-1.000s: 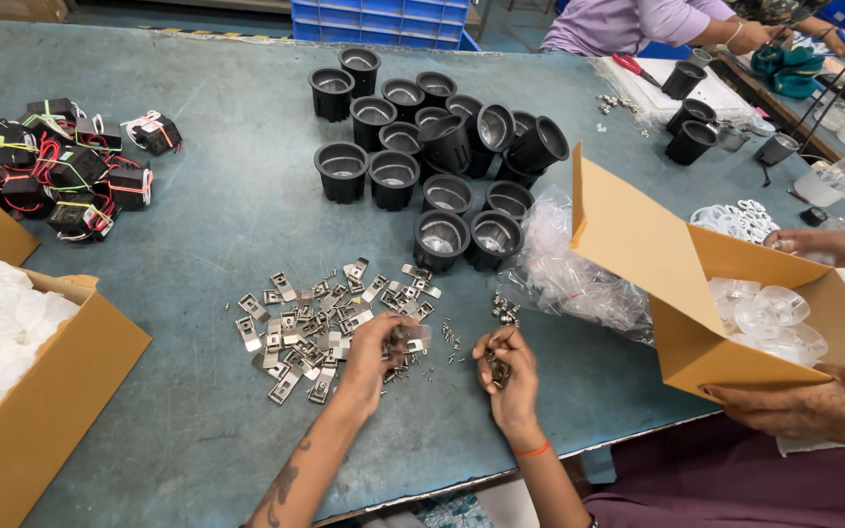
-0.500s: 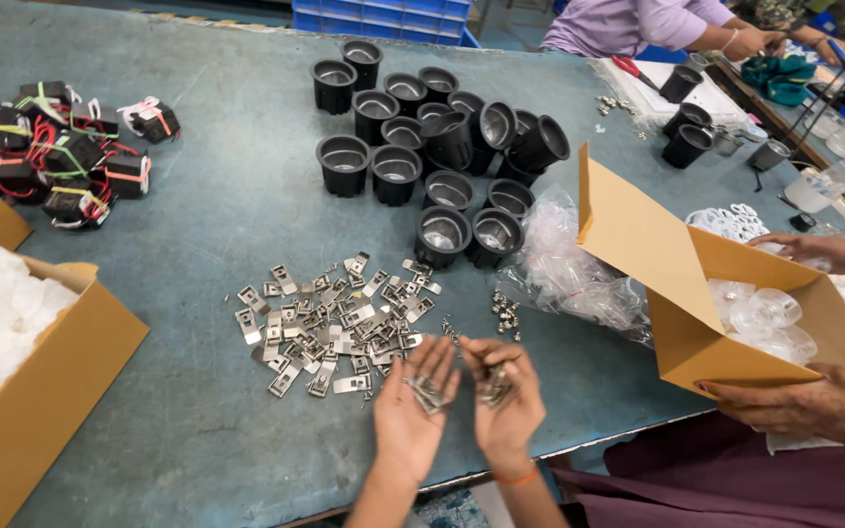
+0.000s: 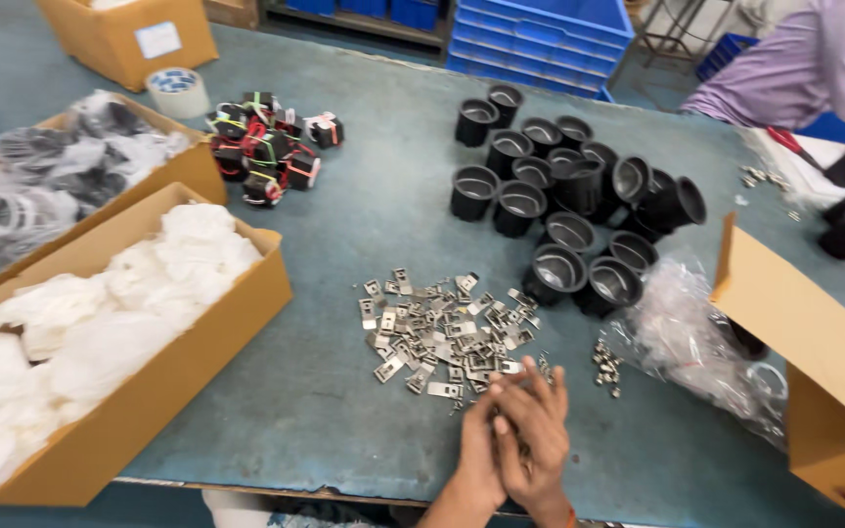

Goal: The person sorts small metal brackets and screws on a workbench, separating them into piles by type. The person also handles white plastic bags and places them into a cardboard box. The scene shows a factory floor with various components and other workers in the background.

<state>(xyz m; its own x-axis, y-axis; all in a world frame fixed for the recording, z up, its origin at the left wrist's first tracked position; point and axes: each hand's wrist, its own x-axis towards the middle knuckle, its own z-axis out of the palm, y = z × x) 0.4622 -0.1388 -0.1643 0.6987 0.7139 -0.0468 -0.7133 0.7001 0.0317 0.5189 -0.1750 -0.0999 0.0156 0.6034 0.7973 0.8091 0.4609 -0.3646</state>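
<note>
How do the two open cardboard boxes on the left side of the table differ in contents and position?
The nearer cardboard box holds crumpled white bags and reaches the table's front edge. The farther cardboard box holds clear bags with dark and pale ring-shaped parts showing through, and sits further back, near a roll of tape. Both are brown, open-topped, full and lie side by side at the same slant.

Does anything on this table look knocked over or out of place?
Yes. Among the black cups, two or three at the right edge lie tipped on their sides while the others stand upright. The metal clips lie in a loose, scattered heap.
</note>
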